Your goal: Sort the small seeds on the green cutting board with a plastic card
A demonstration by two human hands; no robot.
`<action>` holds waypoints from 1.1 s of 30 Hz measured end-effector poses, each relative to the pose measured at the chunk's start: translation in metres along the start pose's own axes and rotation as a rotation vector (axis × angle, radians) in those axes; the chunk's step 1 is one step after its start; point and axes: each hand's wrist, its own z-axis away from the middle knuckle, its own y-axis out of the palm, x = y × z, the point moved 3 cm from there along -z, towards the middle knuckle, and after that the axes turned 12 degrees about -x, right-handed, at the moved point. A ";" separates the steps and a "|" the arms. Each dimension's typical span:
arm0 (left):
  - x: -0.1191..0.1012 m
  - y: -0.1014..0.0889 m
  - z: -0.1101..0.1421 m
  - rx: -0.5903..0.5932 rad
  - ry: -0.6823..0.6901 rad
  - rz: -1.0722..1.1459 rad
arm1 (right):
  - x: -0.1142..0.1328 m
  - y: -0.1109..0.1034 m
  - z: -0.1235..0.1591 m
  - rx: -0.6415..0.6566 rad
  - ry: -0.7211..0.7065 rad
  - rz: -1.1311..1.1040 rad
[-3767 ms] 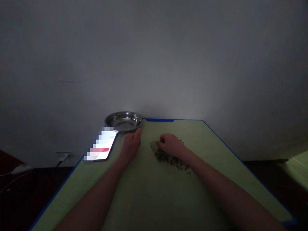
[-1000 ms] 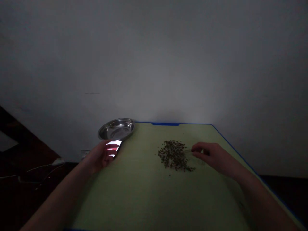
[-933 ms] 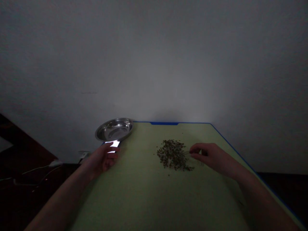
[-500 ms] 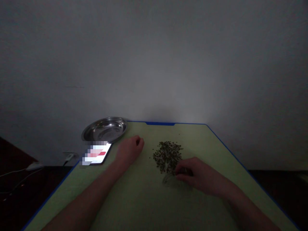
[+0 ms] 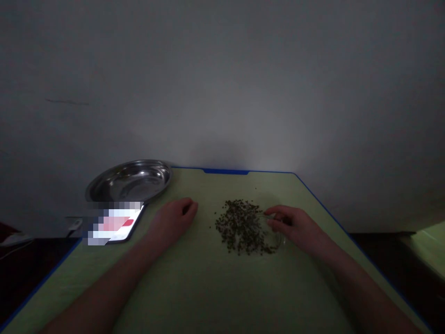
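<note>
A loose pile of small dark seed-like grains is spread on the green tabletop, with a few strays around it. My right hand is at the pile's right side, its thumb and fingers closed on the rim of a clear, see-through cup. The cup looks tilted toward the pile, and grains show through or beside it; its full shape is hard to make out in the dim light. To the left of the pile my left hand rests on the table, fingers curled into a loose fist with nothing visible in it.
A shiny oval metal basin stands at the table's back left. In front of it lies a phone with a lit, partly blurred screen, close to my left wrist. The green table has a blue edge and meets a grey wall.
My right hand has moved up and to the right with the clear cup, from the pile's near edge to its right side. The view has shifted slightly; my left hand stays curled.
</note>
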 end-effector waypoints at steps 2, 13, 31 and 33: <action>0.000 0.000 0.000 -0.005 0.007 0.006 | -0.003 0.004 0.000 0.016 0.001 0.014; 0.001 0.000 0.001 0.021 -0.049 0.059 | 0.011 0.024 0.010 0.095 0.066 0.035; -0.002 0.002 0.002 0.055 0.064 -0.095 | 0.038 0.031 0.034 0.302 -0.023 -0.010; -0.003 0.002 0.003 0.082 0.088 -0.146 | 0.042 0.030 0.036 0.320 -0.057 0.018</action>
